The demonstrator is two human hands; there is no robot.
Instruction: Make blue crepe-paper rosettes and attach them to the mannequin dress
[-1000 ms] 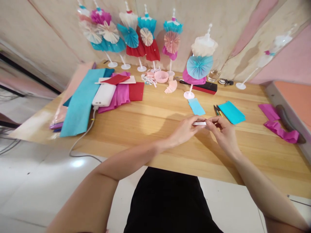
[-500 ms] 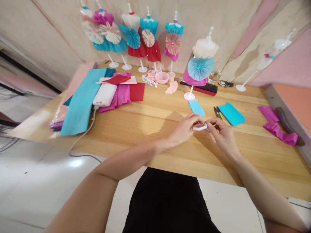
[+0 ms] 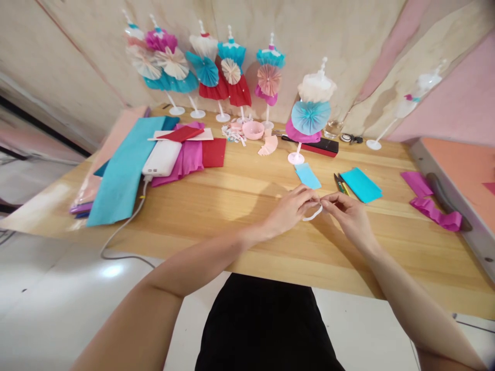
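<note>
Thin white paper strip (image 3: 312,214), bent into an open curve and held above the wooden worktop (image 3: 247,268). Left hand (image 3: 288,211) and right hand (image 3: 348,219) each pinch it in a fingertip grip. The strip is probably light, soft and easily creased, so is best held lightly by its edges. Nearby: pale blue paper rectangle (image 3: 307,176), turquoise paper rectangle (image 3: 361,184). Farther off: paper dress model (image 3: 310,117) on a white stand.

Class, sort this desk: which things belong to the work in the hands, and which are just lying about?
Work in hand: white paper strip, curved between left hand and right hand.

Lying about: pale blue paper slip, turquoise paper sheet, magenta crepe paper, white power bank, pink bowl.
</note>
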